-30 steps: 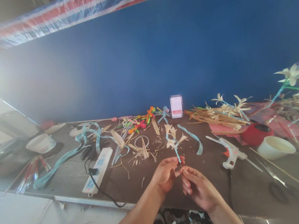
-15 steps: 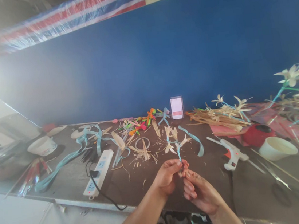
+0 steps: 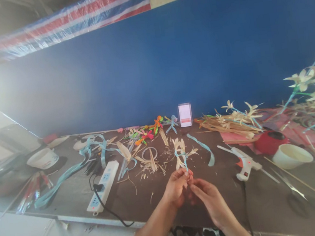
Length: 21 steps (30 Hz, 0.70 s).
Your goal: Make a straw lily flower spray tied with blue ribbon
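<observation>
A small spray of cream husk flowers [image 3: 179, 146] on a light-blue wrapped stem stands upright just above the tabletop. My left hand [image 3: 178, 185] is closed, pinching this stem low down between thumb and fingers. Right beside it, my right hand [image 3: 211, 200] has thumb and fingertips drawn together just below the left fingertips. Whatever lies in that pinch is hidden, as is the lower end of the stem. Past the flowers, a loose blue ribbon strip [image 3: 203, 148] curls on the table to the right.
Right of my hands lie a white glue gun [image 3: 246, 162], scissors [image 3: 293, 189], a cream bowl [image 3: 293, 155] and a red round object [image 3: 271, 141]. A power strip [image 3: 104, 187] and a long blue ribbon [image 3: 59, 187] lie left. Husk scraps [image 3: 152, 165] and a ring surround the middle.
The flower spray has turned and sits slightly lower and further left. My right hand's fingers have shifted at the stem's base; my left hand keeps its pinch.
</observation>
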Tool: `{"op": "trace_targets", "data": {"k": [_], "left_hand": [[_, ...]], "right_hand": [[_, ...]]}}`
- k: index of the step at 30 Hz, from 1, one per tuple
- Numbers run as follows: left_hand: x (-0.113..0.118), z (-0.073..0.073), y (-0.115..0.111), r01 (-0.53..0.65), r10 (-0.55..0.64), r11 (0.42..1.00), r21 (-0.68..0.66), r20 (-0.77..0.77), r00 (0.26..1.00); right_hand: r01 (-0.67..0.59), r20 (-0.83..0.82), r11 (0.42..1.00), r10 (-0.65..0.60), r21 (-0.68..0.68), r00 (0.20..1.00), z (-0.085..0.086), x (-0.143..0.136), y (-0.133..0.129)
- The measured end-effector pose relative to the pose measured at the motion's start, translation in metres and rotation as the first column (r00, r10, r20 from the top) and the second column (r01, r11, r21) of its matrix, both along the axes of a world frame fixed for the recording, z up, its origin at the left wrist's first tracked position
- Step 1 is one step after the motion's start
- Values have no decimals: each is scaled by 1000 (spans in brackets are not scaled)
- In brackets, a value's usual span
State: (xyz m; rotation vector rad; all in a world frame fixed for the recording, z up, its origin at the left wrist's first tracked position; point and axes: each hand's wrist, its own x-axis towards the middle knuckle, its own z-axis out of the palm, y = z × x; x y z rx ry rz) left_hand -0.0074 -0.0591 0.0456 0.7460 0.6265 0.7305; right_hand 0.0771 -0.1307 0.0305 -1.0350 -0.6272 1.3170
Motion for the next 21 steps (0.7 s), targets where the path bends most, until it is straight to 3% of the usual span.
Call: {"op": "trace_targets", "data": {"k": [5,10,15,21], "left_hand": [[-1,-1,2,41,-12,982,185,-156,988],[-1,4,4,36,9,954,297,-148,989],[-1,4,3,33,0,963,268,-122,993],[-3,11,3,43,-6,934,355,-105,994]], "right_hand": [[121,297,990,-136,69,945,-7,3,0],[172,569,975,-221,140,792,-7,5,-3],[175,555,970,-239,166,797,-9,4,-2],[162,496,967,-240,196,835,-14,6,2]]}}
